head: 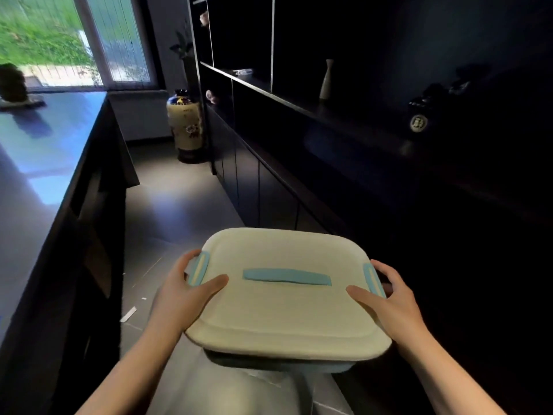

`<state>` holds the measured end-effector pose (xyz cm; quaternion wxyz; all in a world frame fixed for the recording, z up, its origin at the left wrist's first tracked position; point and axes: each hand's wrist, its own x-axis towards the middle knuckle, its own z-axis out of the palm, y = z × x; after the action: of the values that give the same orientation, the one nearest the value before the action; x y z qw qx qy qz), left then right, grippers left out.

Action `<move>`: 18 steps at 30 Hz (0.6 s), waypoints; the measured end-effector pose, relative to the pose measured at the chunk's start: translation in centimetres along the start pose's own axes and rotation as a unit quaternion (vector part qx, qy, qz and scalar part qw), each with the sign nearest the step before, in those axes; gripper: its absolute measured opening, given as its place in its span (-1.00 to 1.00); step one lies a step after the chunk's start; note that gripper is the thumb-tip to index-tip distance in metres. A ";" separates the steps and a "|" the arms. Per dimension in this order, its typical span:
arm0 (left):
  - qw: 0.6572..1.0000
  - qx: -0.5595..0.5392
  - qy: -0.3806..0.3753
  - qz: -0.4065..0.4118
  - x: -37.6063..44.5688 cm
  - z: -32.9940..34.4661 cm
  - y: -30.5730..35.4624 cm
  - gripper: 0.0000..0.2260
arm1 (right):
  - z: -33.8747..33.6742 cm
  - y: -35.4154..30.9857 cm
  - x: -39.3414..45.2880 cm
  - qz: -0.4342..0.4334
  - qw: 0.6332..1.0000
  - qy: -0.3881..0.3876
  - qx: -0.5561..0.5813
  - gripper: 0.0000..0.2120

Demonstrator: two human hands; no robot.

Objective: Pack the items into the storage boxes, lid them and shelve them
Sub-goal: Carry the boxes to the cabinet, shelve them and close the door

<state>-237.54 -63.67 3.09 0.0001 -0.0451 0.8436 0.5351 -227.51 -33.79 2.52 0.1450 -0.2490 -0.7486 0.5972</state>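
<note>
A lidded storage box (284, 313) with a cream lid, a light blue handle strip and blue side clips is carried low in front of me, above the floor. My left hand (187, 290) grips its left side at the clip, thumb resting on the lid. My right hand (386, 298) holds the right side by the other clip, thumb on the lid too. The box's blue base shows only along its near edge. The contents are hidden under the lid.
A dark shelving unit (314, 112) with open compartments and lower cabinet doors runs along the right, holding a pale bottle (326, 80) and dark jars (419, 118). A dark counter (45, 163) lines the left. A patterned floor vase (185, 127) stands at the aisle's far end.
</note>
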 end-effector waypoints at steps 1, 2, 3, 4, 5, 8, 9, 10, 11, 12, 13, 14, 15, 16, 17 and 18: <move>1.000 0.001 -0.003 -0.001 2.0 -0.1 0.0 -0.39 | 1.2 -0.5 1.4 0.003 1.000 0.001 0.005 -0.35; 1.000 -0.003 -0.003 0.000 3.8 -0.1 0.0 -0.42 | 2.2 -0.7 2.8 0.005 1.000 0.003 0.010 -0.35; 1.000 -0.004 -0.001 0.002 5.7 0.0 -0.1 -0.44 | 3.3 -1.0 4.4 0.007 1.000 0.004 0.011 -0.35; 1.000 -0.003 0.000 0.003 7.5 0.2 -0.1 -0.45 | 4.3 -1.2 6.0 0.008 1.000 0.006 0.008 -0.35; 1.000 -0.001 0.001 0.003 9.3 0.5 -0.1 -0.45 | 5.3 -1.4 7.7 0.009 1.000 0.007 0.008 -0.35; 1.000 0.000 -0.005 -0.006 15.2 1.8 -0.6 -0.44 | 8.2 -1.5 13.5 0.018 1.000 -0.005 0.023 -0.37; 1.000 0.002 -0.006 -0.013 17.0 2.3 -0.8 -0.43 | 9.1 -1.4 15.4 0.019 1.000 -0.012 0.020 -0.37; 1.000 0.001 -0.006 -0.017 18.8 2.7 -0.8 -0.42 | 10.1 -1.3 17.4 0.018 1.000 -0.015 0.019 -0.37; 1.000 -0.005 -0.003 -0.020 20.7 3.1 -0.8 -0.42 | 11.0 -1.5 19.3 0.018 1.000 -0.015 0.020 -0.37; 1.000 -0.009 -0.002 -0.019 22.8 3.5 -0.6 -0.41 | 12.0 -1.6 21.4 0.018 0.999 -0.015 0.022 -0.38; 1.000 -0.004 -0.003 -0.018 24.9 3.9 -0.4 -0.40 | 12.9 -1.7 23.5 0.020 0.999 -0.016 0.023 -0.39; 1.000 0.006 -0.005 -0.017 26.8 4.3 0.0 -0.39 | 13.7 -2.0 25.5 0.022 0.999 -0.019 0.023 -0.40; 1.000 0.015 -0.003 -0.015 28.7 4.7 0.5 -0.39 | 14.7 -2.3 27.4 0.024 0.999 -0.021 0.022 -0.39; 1.000 0.020 0.003 -0.010 30.6 5.1 0.9 -0.39 | 15.6 -2.8 29.5 0.023 0.999 -0.019 0.021 -0.38; 1.000 0.024 0.012 -0.008 32.5 5.5 1.2 -0.38 | 16.6 -3.2 31.5 0.024 0.999 -0.018 0.020 -0.37; 0.999 0.030 0.020 -0.009 34.2 5.7 1.4 -0.38 | 17.5 -3.6 33.4 0.027 0.999 -0.017 0.024 -0.36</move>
<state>-272.03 -60.54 0.25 -0.0101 -0.0635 0.8585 0.5088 -265.03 -30.53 -0.98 0.1217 -0.2551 -0.7293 0.6231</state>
